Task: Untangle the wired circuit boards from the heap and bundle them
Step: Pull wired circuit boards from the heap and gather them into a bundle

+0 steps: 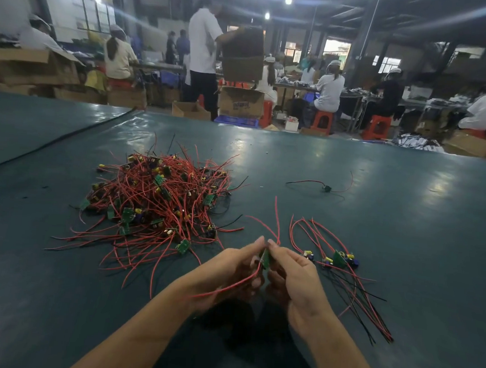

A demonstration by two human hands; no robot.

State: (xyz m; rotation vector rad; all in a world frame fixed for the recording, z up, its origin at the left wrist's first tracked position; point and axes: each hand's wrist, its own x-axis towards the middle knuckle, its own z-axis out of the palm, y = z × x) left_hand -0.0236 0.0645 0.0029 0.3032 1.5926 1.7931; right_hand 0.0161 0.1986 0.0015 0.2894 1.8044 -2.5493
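A tangled heap [158, 201] of small green circuit boards with red and black wires lies on the dark green table [378, 192], left of centre. Between my hands I hold one green board [265, 258]; its red wires stick up past my fingers and trail down across my left palm. My left hand [230, 271] curls its fingers around the board and wires. My right hand [295, 281] pinches the board from the right. To the right, a small laid-out group of boards [336, 259] rests with its wires stretched toward me.
A single board with wires [325, 187] lies alone farther back on the right. A black cable [59, 141] runs across the table's far left. Beyond the far edge are cardboard boxes [239, 101], red stools and several seated workers.
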